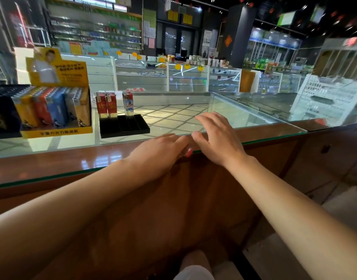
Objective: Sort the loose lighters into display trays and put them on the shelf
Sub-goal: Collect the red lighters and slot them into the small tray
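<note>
A black display tray (pixel 124 127) stands on the glass counter (pixel 173 116), left of centre. At its back row stand two red lighters (pixel 106 106) and one pale blue-and-white lighter (pixel 128 104); its front slots hold nothing. My left hand (pixel 161 150) lies on the counter's near edge with its fingers bent down over the rim. A small pinkish thing (pixel 189 152) shows under its fingertips, and I cannot tell whether it is a lighter or a fingertip. My right hand (pixel 216 136) hovers just right of it, fingers spread and straight, holding nothing.
A yellow display box (pixel 56 130) full of lighters stands left of the tray, with a dark box (pixel 2 116) beyond it. A white plastic basket (pixel 331 98) sits at the far right. Glass showcases and shelves fill the shop behind.
</note>
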A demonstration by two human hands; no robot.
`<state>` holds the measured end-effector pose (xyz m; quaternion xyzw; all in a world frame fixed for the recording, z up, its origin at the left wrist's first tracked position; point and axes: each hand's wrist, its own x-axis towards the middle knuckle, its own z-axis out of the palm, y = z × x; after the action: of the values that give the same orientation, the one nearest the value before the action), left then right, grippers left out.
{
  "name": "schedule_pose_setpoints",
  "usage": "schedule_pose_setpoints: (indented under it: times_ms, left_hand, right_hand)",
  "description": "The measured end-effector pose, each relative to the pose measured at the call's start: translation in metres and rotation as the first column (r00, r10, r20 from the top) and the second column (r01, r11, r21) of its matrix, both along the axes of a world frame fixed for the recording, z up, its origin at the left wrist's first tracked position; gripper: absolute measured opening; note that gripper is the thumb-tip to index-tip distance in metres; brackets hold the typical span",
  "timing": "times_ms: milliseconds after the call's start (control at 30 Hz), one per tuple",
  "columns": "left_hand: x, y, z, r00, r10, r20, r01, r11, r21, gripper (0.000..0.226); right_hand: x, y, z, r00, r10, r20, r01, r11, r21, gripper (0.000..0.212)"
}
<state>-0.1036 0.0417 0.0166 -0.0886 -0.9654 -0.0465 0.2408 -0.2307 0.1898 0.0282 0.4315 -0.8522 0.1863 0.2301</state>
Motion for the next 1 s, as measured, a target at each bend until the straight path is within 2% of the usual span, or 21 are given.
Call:
schedule_pose_setpoints:
  times_ms: [100, 200, 233, 267, 300, 333, 367, 433, 500, 567, 600, 667, 800, 867, 933, 1000]
  left_hand:
    - [0.008, -0.006, 0.006, 0.995, 0.064, -0.076, -0.055, 0.992, 0.109, 0.009]
    - [0.011, -0.019, 0.018, 0.972, 0.212, -0.1, -0.158, 0.907, 0.389, 0.009]
    - [0.012, -0.024, 0.022, 0.968, 0.236, -0.09, -0.15, 0.824, 0.546, 0.008]
    - [0.013, -0.028, 0.026, 0.971, 0.226, -0.073, -0.103, 0.679, 0.726, 0.008]
    - [0.015, -0.031, 0.03, 0.98, 0.191, -0.058, -0.038, 0.467, 0.883, 0.01]
    - [0.019, -0.033, 0.033, 0.986, 0.157, -0.063, 0.024, 0.237, 0.971, 0.011]
    - [0.022, -0.036, 0.036, 0.986, 0.145, -0.08, 0.072, 0.064, 0.995, 0.011]
    - [0.029, -0.042, 0.038, 0.981, 0.157, -0.115, 0.135, -0.122, 0.983, 0.009]
    - [0.035, -0.048, 0.038, 0.975, 0.162, -0.149, 0.185, -0.232, 0.955, 0.011]
    - [0.04, -0.053, 0.038, 0.974, 0.151, -0.168, 0.204, -0.26, 0.944, 0.013]
    - [0.043, -0.055, 0.037, 0.974, 0.15, -0.17, 0.203, -0.241, 0.949, 0.013]
    - [0.048, -0.062, 0.036, 0.971, 0.182, -0.156, 0.182, -0.142, 0.973, 0.014]
    - [0.065, -0.074, 0.035, 0.964, 0.259, -0.063, 0.032, 0.121, 0.992, 0.01]
    - [0.073, -0.078, 0.036, 0.961, 0.276, -0.011, -0.044, 0.192, 0.98, 0.01]
    - [0.077, -0.08, 0.038, 0.961, 0.275, 0.007, -0.045, 0.131, 0.99, 0.011]
    - [0.08, -0.085, 0.041, 0.962, 0.274, -0.01, 0.016, -0.02, 1.0, 0.011]
  right_hand:
    - [0.007, -0.006, 0.004, 1.0, 0.02, 0.018, -0.02, 1.0, -0.011, 0.048]
    - [0.014, -0.016, 0.006, 0.997, 0.059, 0.052, -0.056, 0.997, -0.046, 0.046]
    - [0.017, -0.02, 0.007, 0.994, 0.078, 0.075, -0.072, 0.995, -0.07, 0.045]
    - [0.02, -0.024, 0.007, 0.989, 0.103, 0.105, -0.093, 0.991, -0.101, 0.044]
    - [0.023, -0.029, 0.007, 0.981, 0.138, 0.136, -0.119, 0.983, -0.138, 0.043]
    - [0.026, -0.033, 0.008, 0.97, 0.178, 0.164, -0.149, 0.973, -0.177, 0.043]
    - [0.03, -0.038, 0.009, 0.955, 0.223, 0.194, -0.18, 0.96, -0.216, 0.042]
    - [0.04, -0.047, 0.012, 0.911, 0.308, 0.273, -0.232, 0.932, -0.279, 0.035]
    - [0.05, -0.058, 0.014, 0.863, 0.373, 0.341, -0.263, 0.908, -0.326, 0.03]
    - [0.058, -0.07, 0.015, 0.817, 0.447, 0.363, -0.297, 0.867, -0.399, 0.025]
    - [0.061, -0.076, 0.016, 0.796, 0.483, 0.365, -0.307, 0.842, -0.444, 0.022]
    - [0.065, -0.086, 0.017, 0.767, 0.525, 0.37, -0.289, 0.797, -0.531, 0.019]
    - [0.07, -0.103, 0.02, 0.727, 0.582, 0.365, -0.207, 0.692, -0.692, 0.019]
    - [0.074, -0.111, 0.021, 0.709, 0.621, 0.335, -0.203, 0.634, -0.746, 0.018]
    - [0.077, -0.119, 0.022, 0.702, 0.649, 0.294, -0.237, 0.602, -0.763, 0.018]
    - [0.078, -0.124, 0.021, 0.701, 0.668, 0.251, -0.316, 0.606, -0.73, 0.017]
